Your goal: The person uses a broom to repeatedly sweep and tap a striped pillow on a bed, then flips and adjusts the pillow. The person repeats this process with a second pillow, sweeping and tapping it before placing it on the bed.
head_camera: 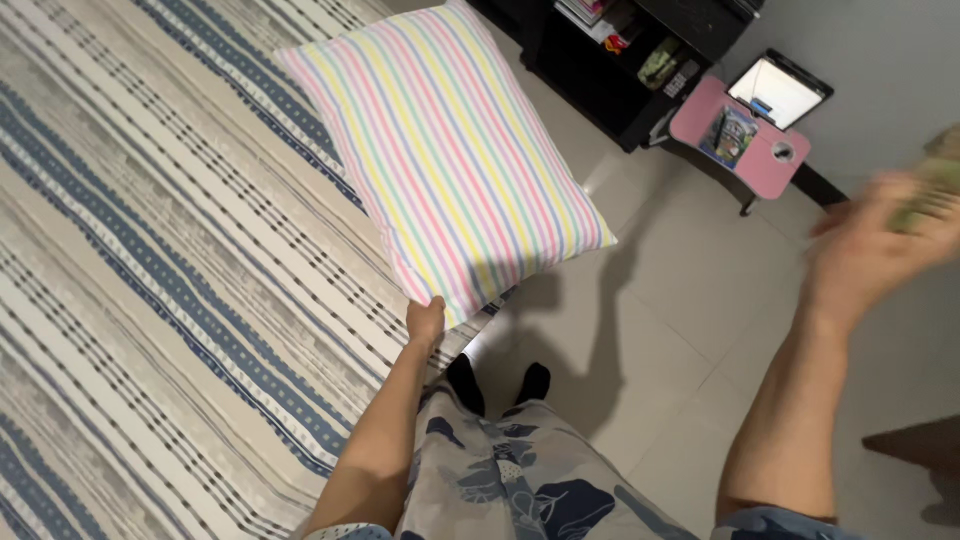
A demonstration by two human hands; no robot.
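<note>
A pillow (450, 150) in pastel pink, yellow, green and blue stripes is lifted over the bed's edge. My left hand (426, 320) grips its near bottom edge from below. My right hand (875, 245) is raised at the far right, blurred by motion, its fingers closed around something greenish (930, 195) that I cannot identify. The pillow's shadow falls on the floor tiles below it.
A bed with a blue, beige and grey striped cover (150, 280) fills the left. Pale floor tiles (650, 300) lie to the right. A black shelf unit (620, 60) and a small pink table (745, 135) with a tablet stand at the back.
</note>
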